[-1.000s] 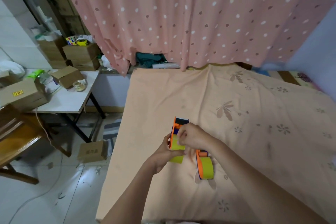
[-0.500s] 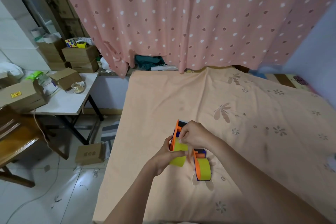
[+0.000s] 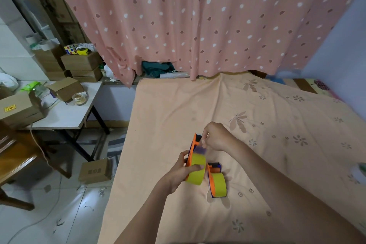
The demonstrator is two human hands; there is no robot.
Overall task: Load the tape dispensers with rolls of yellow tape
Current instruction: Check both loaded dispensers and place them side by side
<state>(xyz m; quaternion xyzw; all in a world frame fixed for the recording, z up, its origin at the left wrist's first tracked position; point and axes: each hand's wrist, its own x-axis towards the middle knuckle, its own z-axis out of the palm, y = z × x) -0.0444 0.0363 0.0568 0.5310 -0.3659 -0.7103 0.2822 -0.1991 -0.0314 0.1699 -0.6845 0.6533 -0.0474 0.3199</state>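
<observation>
An orange tape dispenser (image 3: 192,147) with a yellow tape roll (image 3: 196,170) in it is held above the bed. My left hand (image 3: 179,174) grips it around the roll from below. My right hand (image 3: 214,136) pinches at the dispenser's upper front end, where the tape strip looks blurred. A second orange and blue dispenser with its own yellow roll (image 3: 217,184) lies on the peach bedsheet (image 3: 257,164), just right of the held one.
A pink dotted curtain (image 3: 198,16) hangs behind the bed. To the left stand a white table (image 3: 65,113) with cardboard boxes and a clear tape roll (image 3: 79,98), a wooden chair (image 3: 15,156), and a small box (image 3: 95,171) on the floor.
My right hand has risen from the middle of the dispenser to its upper front end. The roll is more exposed now, and the camera view has shifted slightly.
</observation>
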